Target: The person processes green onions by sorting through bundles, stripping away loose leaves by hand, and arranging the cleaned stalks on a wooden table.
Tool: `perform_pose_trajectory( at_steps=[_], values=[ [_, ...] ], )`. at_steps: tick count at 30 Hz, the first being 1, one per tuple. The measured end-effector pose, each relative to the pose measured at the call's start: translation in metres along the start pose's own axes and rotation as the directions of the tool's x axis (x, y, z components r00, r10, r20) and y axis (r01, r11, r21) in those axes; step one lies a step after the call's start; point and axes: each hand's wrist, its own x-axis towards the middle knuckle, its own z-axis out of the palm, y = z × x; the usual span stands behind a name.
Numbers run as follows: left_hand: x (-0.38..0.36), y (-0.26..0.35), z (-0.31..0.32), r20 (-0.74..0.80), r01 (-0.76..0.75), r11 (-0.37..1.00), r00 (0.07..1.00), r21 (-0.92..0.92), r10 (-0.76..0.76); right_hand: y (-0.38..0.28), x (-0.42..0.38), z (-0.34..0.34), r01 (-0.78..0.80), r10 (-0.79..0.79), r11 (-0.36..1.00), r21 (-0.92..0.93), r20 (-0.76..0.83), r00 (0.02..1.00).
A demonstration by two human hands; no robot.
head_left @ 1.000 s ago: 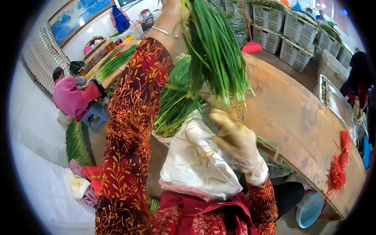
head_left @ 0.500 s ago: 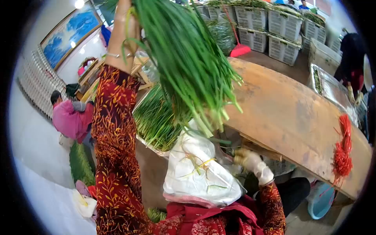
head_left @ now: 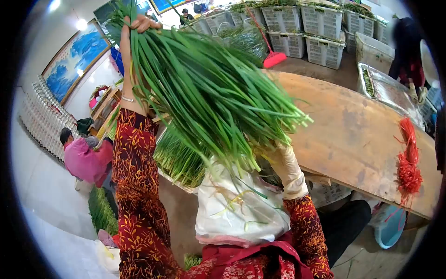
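Observation:
My left hand, bare and wearing a bracelet, is raised and closed round the leafy end of a large bunch of garlic chives. The bunch slants down to the right, its pale cut ends fanning out over the wooden table's near edge. My right hand, in a pale glove, is up under the stem ends; its fingers are hidden by the stems. A white plastic sheet with loose leaf scraps lies over my lap. More chives fill a white box beneath the bunch.
A wooden table stretches to the right, with a bundle of red ties on it. Stacked white crates and a red broom are at the back. A blue basin stands below. Another person sits at left.
The bunch has tilted flatter, its stem ends moving up and right. My right hand has risen from beside my lap to under the stems.

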Motion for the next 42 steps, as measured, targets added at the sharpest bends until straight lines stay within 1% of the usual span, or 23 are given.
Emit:
perform_pose_trajectory(
  at_steps=[1, 3, 5, 8, 10, 14, 16, 20, 24, 25, 26, 28, 29, 30, 31, 32, 33, 35, 37, 38, 40, 41, 42],
  values=[
    [0.0, 0.0, -0.003, 0.1, 0.07, 0.993, 0.993, -0.096, -0.06, -0.006, -0.003, 0.003, 0.032, -0.036, 0.993, -0.112, -0.037, 0.999],
    [-0.002, -0.004, -0.003, 0.077, 0.038, 0.982, 0.997, -0.187, -0.023, -0.019, -0.007, 0.003, 0.07, -0.07, 0.943, -0.326, 0.011, 0.997],
    [-0.006, -0.008, -0.002, 0.057, -0.009, 0.943, 0.998, -0.332, 0.03, -0.025, -0.012, 0.008, -0.023, 0.014, 0.962, -0.271, -0.037, 0.999],
    [-0.004, -0.013, 0.015, 0.148, 0.047, 0.936, 0.989, -0.348, 0.005, -0.027, -0.008, 0.017, -0.13, 0.122, 0.986, -0.105, -0.081, 0.989],
    [-0.004, -0.013, 0.017, 0.149, 0.014, 0.95, 0.988, -0.313, 0.034, -0.019, -0.005, 0.021, -0.061, 0.02, 0.965, -0.255, -0.161, 0.987],
    [-0.011, -0.01, 0.005, 0.199, 0.053, 0.97, 0.98, -0.239, -0.004, -0.004, -0.003, 0.013, 0.062, -0.091, 0.977, -0.202, -0.138, 0.986],
    [-0.015, -0.006, 0.002, 0.19, 0.035, 0.977, 0.982, -0.213, 0.006, -0.007, -0.013, 0.013, 0.039, -0.095, 0.953, -0.3, -0.173, 0.98],
    [-0.017, -0.007, -0.003, 0.199, 0.024, 0.975, 0.98, -0.22, 0.021, -0.011, -0.029, 0.022, -0.037, 0.042, 0.98, -0.194, 0.021, 0.999],
    [-0.017, -0.004, -0.008, 0.226, 0.079, 0.969, 0.974, -0.234, -0.025, -0.012, -0.043, 0.034, -0.268, 0.241, 0.896, -0.354, -0.12, 0.963],
    [-0.019, -0.001, -0.002, 0.129, 0.051, 0.983, 0.991, -0.175, -0.029, -0.007, -0.055, 0.005, -0.455, 0.455, 0.768, -0.451, -0.116, 0.883],
    [-0.019, 0.002, -0.001, 0.122, 0.054, 0.983, 0.992, -0.174, -0.033, 0.003, -0.065, -0.015, -0.551, 0.549, 0.711, -0.437, -0.146, 0.823],
    [-0.02, 0.009, -0.002, 0.18, 0.147, 0.964, 0.978, -0.223, -0.107, 0.019, -0.087, -0.054, -0.396, 0.603, 0.198, -0.897, -0.207, 0.77],
    [-0.022, 0.006, 0.003, 0.161, 0.11, 0.952, 0.985, -0.285, -0.066, 0.02, -0.102, -0.08, -0.4, 0.611, 0.199, -0.895, -0.206, 0.764],
    [-0.021, 0.007, 0.001, 0.158, 0.113, 0.953, 0.985, -0.281, -0.07, 0.018, -0.115, -0.107, -0.217, 0.505, -0.157, -0.963, -0.267, 0.82],
    [-0.018, 0.008, -0.004, 0.258, 0.171, 0.966, 0.959, -0.194, -0.118, 0.012, -0.109, -0.098, -0.042, 0.385, -0.508, -0.861, -0.27, 0.882],
    [-0.018, 0.009, -0.009, 0.343, 0.22, 0.97, 0.923, -0.105, -0.173, -0.004, -0.095, -0.09, -0.135, 0.269, -0.406, -0.904, -0.259, 0.928],
    [-0.018, 0.01, -0.027, 0.332, 0.205, 0.953, 0.935, -0.225, -0.123, -0.018, -0.077, -0.056, -0.342, 0.106, 0.223, -0.913, -0.326, 0.939],
    [-0.019, 0.005, -0.011, 0.238, 0.163, 0.954, 0.966, -0.251, -0.102, -0.047, -0.038, 0.015, -0.315, -0.032, 0.549, -0.774, -0.396, 0.918],
    [-0.018, -0.003, 0.002, 0.121, 0.091, 0.959, 0.991, -0.268, -0.06, -0.046, -0.003, 0.053, -0.002, -0.279, 0.5, -0.866, -0.164, 0.946],
    [-0.017, -0.003, 0.002, 0.12, 0.085, 0.96, 0.991, -0.267, -0.054, -0.043, 0.011, 0.059, -0.001, -0.276, 0.497, -0.868, -0.159, 0.948],
    [-0.015, -0.001, 0.002, 0.191, 0.125, 0.967, 0.978, -0.222, -0.083, -0.035, 0.034, 0.064, -0.036, -0.226, -0.004, -0.999, -0.034, 0.974],
    [-0.014, 0.002, 0.004, 0.222, 0.184, 0.956, 0.966, -0.23, -0.133, -0.027, 0.041, 0.056, -0.086, -0.162, 0.277, -0.957, -0.135, 0.978],
    [-0.014, 0.002, 0.003, 0.226, 0.162, 0.962, 0.968, -0.219, -0.111, -0.024, 0.04, 0.056, -0.082, -0.147, 0.28, -0.957, -0.127, 0.981]
  ],
)
